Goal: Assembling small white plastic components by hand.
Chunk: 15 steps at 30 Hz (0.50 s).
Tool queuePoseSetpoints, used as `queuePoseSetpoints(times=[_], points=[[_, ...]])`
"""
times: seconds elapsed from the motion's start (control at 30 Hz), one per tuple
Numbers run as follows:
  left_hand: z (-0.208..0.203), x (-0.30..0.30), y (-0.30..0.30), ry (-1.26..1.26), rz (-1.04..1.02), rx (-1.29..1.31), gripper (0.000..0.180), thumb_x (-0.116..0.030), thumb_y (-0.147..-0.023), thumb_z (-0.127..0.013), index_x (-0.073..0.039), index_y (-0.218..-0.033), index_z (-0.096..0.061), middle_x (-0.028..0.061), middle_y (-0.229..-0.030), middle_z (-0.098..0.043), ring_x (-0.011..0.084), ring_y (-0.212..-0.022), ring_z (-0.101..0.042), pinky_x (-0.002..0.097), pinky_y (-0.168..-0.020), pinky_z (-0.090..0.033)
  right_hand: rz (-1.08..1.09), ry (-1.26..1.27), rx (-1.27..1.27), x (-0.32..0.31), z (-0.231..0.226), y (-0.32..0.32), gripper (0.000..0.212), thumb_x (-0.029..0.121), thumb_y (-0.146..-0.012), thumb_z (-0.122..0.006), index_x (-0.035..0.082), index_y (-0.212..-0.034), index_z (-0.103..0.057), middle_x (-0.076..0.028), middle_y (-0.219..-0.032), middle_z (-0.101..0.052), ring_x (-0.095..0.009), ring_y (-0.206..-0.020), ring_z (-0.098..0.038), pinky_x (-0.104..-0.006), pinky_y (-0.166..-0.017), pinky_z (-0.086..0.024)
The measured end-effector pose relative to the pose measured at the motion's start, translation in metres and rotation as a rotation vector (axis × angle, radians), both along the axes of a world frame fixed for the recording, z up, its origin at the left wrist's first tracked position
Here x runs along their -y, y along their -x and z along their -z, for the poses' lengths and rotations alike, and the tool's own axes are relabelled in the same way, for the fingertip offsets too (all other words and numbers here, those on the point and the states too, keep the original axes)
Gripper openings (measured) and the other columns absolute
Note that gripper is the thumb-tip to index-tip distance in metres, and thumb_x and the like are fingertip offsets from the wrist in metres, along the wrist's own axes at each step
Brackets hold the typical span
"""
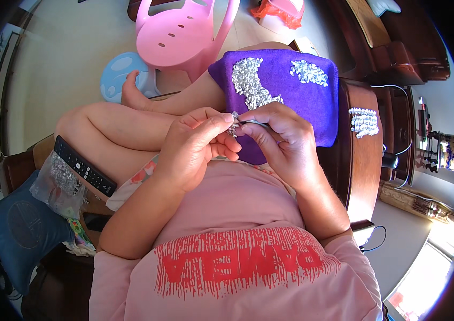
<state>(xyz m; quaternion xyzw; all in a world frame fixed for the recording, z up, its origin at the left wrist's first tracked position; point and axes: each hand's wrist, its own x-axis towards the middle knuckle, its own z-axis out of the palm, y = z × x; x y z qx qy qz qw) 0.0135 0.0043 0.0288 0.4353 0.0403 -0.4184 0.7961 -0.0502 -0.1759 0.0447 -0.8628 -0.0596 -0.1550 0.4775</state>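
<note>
My left hand (pixel 197 142) is closed in a pinch on a small silvery beaded piece (pixel 233 128), held in front of my belly. From the other side my right hand (pixel 288 136) meets it, thumb and forefinger pressed round a thin, dark, slender item (pixel 253 122) whose kind I cannot make out. Its tip reaches the beaded piece. Just beyond the hands lies a purple towel (pixel 285 96) over my leg. On it are a long curved heap of silvery oval beads (pixel 248 83) and a smaller patch of similar beads (pixel 309 72).
Silvery beaded strands (pixel 363 122) lie in rows on the wooden armrest (pixel 358 176) at right. A black remote control (pixel 85 166) rests on my left thigh, beside a clear bag of silvery pieces (pixel 58 179). Farther off stand a pink chair (pixel 176 40) and a blue stool (pixel 122 77).
</note>
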Motion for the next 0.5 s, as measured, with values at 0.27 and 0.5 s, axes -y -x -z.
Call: queuePoseSetpoints(times=[0.27, 0.5], points=[[0.002, -0.002, 0.003, 0.035, -0.005, 0.044, 0.015, -0.015, -0.100, -0.060, -0.001, -0.102, -0.067, 0.0105, -0.085, -0.070, 0.0178, -0.075, -0.070, 0.0320, -0.067, -0.059, 0.031, -0.045, -0.021, 0.001, 0.001, 0.001, 0.012, -0.002, -0.084, -0.072, -0.002, -0.096, -0.070, -0.014, -0.087, -0.070, -0.027, -0.077, -0.070, -0.0340, -0.068, -0.055], [0.001, 0.001, 0.011, -0.059, -0.090, 0.459, 0.016, 0.002, -0.096, -0.063, 0.004, -0.111, -0.065, 0.0114, -0.091, -0.070, 0.0165, -0.079, -0.070, 0.0301, -0.068, -0.060, 0.020, -0.058, 0.051, 0.001, 0.001, 0.002, 0.014, -0.003, -0.083, -0.073, -0.002, -0.097, -0.071, -0.014, -0.088, -0.070, -0.026, -0.078, -0.070, -0.0330, -0.068, -0.056]])
